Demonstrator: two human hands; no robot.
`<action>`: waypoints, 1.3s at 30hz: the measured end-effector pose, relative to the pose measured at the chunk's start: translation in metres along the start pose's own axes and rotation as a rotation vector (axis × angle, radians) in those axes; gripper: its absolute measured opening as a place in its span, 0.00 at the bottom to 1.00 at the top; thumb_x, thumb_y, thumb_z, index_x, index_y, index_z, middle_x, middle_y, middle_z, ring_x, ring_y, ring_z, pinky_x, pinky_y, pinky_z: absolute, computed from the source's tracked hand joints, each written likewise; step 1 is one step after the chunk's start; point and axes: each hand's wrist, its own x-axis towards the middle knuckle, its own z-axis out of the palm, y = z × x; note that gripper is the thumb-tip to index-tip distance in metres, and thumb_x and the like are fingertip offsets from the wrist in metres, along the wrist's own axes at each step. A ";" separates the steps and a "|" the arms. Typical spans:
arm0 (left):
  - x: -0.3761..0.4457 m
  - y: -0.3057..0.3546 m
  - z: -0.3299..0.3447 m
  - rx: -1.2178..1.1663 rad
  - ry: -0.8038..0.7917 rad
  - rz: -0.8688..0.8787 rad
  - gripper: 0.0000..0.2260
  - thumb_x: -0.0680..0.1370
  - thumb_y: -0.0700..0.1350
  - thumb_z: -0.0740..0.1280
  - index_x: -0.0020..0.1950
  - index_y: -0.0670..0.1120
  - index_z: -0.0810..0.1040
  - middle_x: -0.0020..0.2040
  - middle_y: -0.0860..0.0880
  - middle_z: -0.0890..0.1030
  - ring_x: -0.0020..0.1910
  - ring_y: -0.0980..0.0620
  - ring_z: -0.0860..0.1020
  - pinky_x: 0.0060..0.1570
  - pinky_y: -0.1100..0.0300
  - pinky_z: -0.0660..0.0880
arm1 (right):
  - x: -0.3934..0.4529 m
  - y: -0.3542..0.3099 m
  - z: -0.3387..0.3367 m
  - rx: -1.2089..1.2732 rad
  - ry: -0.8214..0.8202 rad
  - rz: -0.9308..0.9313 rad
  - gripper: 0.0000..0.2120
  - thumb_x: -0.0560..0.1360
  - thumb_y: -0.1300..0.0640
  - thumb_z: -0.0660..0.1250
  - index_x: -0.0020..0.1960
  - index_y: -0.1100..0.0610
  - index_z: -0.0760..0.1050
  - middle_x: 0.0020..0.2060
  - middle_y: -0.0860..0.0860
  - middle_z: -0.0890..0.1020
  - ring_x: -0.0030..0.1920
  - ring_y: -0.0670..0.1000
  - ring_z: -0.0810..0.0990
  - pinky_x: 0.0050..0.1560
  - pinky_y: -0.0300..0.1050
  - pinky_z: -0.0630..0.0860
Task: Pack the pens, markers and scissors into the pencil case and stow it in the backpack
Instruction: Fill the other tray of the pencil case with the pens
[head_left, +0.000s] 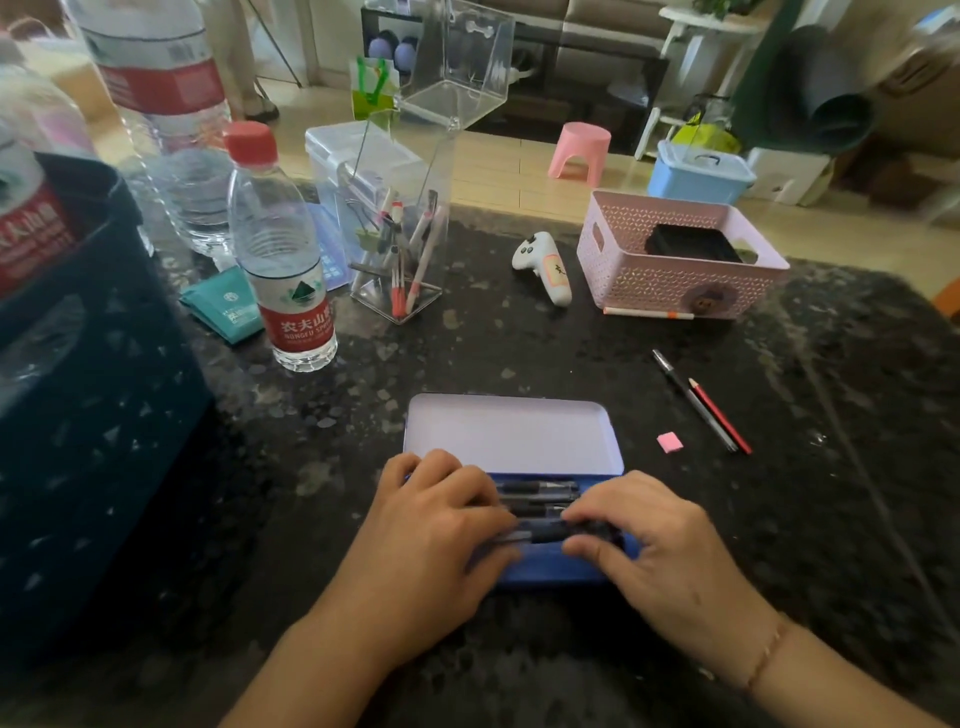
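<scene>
A blue tin pencil case (545, 569) lies open at the near middle of the dark table, its pale lid (511, 434) flat behind it. Several black pens (540, 488) lie inside. My left hand (436, 525) rests on the case's left part, fingers over the pens. My right hand (660, 540) pinches a dark pen (556, 531) between thumb and fingers above the tray. A black pen (691, 397) and a red pencil (719, 415) lie loose to the right. More pens stand in a clear holder (400, 260). The dark backpack (88, 374) sits at the left.
Water bottles (283, 249) stand at the back left beside a teal packet (223, 306). A white controller (543, 267), a pink basket (675, 254) with a white pen (649, 313) before it, and a pink eraser (670, 442) lie to the right.
</scene>
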 end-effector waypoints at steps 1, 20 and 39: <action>0.000 -0.001 0.000 0.000 -0.008 -0.007 0.11 0.72 0.59 0.66 0.52 0.59 0.81 0.48 0.61 0.75 0.51 0.56 0.72 0.54 0.52 0.68 | 0.000 0.001 0.003 -0.020 0.021 0.006 0.11 0.71 0.42 0.70 0.48 0.48 0.82 0.44 0.40 0.81 0.47 0.38 0.76 0.50 0.33 0.75; -0.002 -0.014 0.000 -0.052 0.042 -0.116 0.06 0.70 0.58 0.69 0.42 0.58 0.75 0.47 0.63 0.72 0.52 0.57 0.71 0.55 0.54 0.64 | 0.059 0.117 -0.050 -0.594 0.055 0.840 0.10 0.74 0.43 0.68 0.49 0.48 0.82 0.47 0.49 0.82 0.49 0.55 0.80 0.40 0.43 0.72; -0.001 -0.022 -0.007 -0.282 0.248 -0.340 0.12 0.78 0.54 0.61 0.59 0.53 0.76 0.55 0.59 0.75 0.57 0.58 0.71 0.58 0.52 0.72 | 0.005 -0.006 -0.005 -0.367 -0.045 -0.263 0.06 0.73 0.47 0.68 0.43 0.47 0.80 0.40 0.43 0.81 0.40 0.47 0.76 0.35 0.42 0.75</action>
